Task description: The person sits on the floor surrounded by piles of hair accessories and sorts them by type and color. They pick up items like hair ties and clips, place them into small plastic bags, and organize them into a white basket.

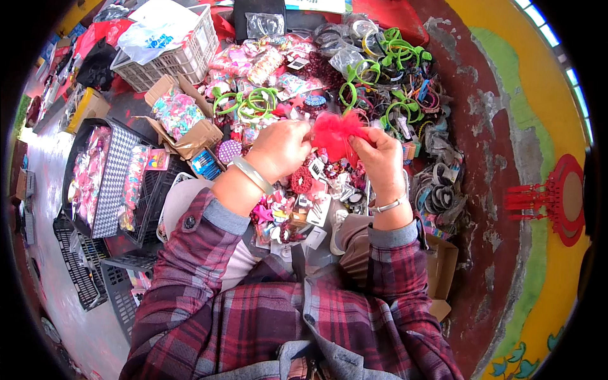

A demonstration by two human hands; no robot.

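Over a heap of hair accessories (pixel 354 82), both hands are holding a red mesh bow (pixel 334 134); left hand (pixel 280 149) and right hand (pixel 380 158) are pinching its edges, fingers clamped; gentler tugging probably keeps it intact.

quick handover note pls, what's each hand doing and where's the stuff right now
Left hand: shut, pinching one side of the red mesh bow.
Right hand: shut, grip on the bow's other side.
The bow is held up between both hands, above the pile of hair accessories. Green headbands lie farther back, a cardboard box of clips to the left.
Done: bow lifted off the pile. Left: bow not yet set down anywhere.
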